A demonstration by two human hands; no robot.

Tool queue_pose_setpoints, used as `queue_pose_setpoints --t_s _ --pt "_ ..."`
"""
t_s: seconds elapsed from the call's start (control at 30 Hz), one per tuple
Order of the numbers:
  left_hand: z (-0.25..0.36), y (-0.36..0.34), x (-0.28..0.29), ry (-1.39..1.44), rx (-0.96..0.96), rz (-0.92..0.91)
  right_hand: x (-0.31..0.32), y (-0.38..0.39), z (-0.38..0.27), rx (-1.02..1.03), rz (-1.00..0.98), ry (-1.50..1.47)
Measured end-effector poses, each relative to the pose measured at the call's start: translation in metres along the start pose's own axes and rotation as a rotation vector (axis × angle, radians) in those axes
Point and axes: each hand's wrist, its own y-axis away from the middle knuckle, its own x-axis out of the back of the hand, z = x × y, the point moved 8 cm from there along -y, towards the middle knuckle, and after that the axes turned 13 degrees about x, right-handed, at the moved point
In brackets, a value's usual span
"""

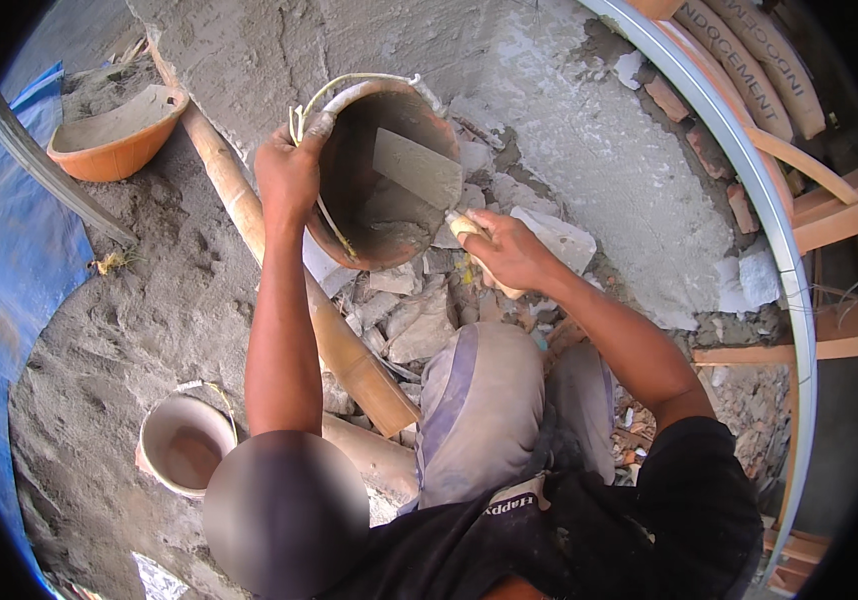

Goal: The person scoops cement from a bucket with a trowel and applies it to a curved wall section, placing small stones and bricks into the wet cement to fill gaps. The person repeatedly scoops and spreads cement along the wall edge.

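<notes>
A round mortar bucket (349,150) leans in front of me, its mouth turned toward me. My left hand (291,172) is closed on its left rim, beside the pale rope handle (364,76). In my right hand (509,250) is the wooden handle of a trowel (419,167). Its flat, mortar-smeared blade reaches into the bucket from the right rim. Some grey wet mortar (394,208) lies inside, low on the bucket's wall. How deep the mortar goes, I cannot tell.
Broken stones (424,320) lie below the bucket, and a bamboo pole (229,195) runs diagonally at left. Further left are an orange basin (114,165), a small bucket (189,440) and a blue tarp (19,280). A metal strip (749,120) curves along the right, beside stacked sacks (749,70).
</notes>
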Motion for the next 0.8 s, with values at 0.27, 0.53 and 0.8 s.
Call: queue_pose_setpoints --t_s 0.27,0.53,0.8 --pt "0.0 -0.008 -0.018 0.049 0.019 -0.086 -0.009 -0.013 0.029 0.348 -0.026 0.572" --pt "0.013 0.011 -0.018 -0.134 0.016 0.015 -0.001 -0.061 0.008 0.004 0.044 0.408" --pt "0.015 0.014 -0.033 -0.133 -0.043 0.006 -0.072 -0.09 0.028 -0.304 -0.278 -0.564"
